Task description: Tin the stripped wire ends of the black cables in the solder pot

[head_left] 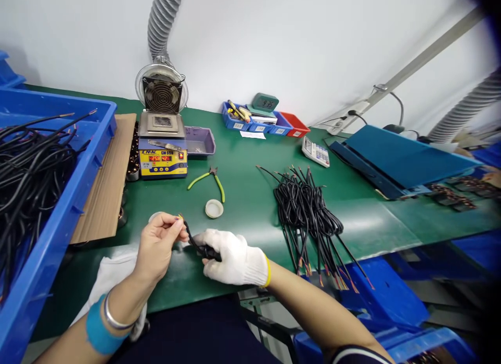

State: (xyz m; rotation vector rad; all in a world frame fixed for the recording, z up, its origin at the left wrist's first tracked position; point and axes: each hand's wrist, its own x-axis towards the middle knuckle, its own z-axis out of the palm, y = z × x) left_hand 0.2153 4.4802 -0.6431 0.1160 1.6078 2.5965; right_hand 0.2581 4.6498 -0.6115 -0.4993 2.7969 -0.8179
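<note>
Bare and pinched at the fingertips, my left hand [156, 246] grips the thin coloured wire end of a black cable [189, 231]. My right hand [235, 257], in a white knit glove with a yellow cuff, is closed around the bundled black part of that same cable. Both hands are close together over the front of the green table [250, 197]. Just beyond them are a small round white dish [214, 208] and green-handled cutters [211, 181] lying spread. To the right lies a pile of coiled black cables [307, 212] with stripped coloured ends.
A blue tray [84, 197] of black cables stands at left, beside a cardboard sheet [107, 181]. Behind are a yellow-and-blue solder pot [163, 157], a purple tray [200, 139], small bins [270, 126], a calculator [315, 152] and a blue folder-like panel [403, 155].
</note>
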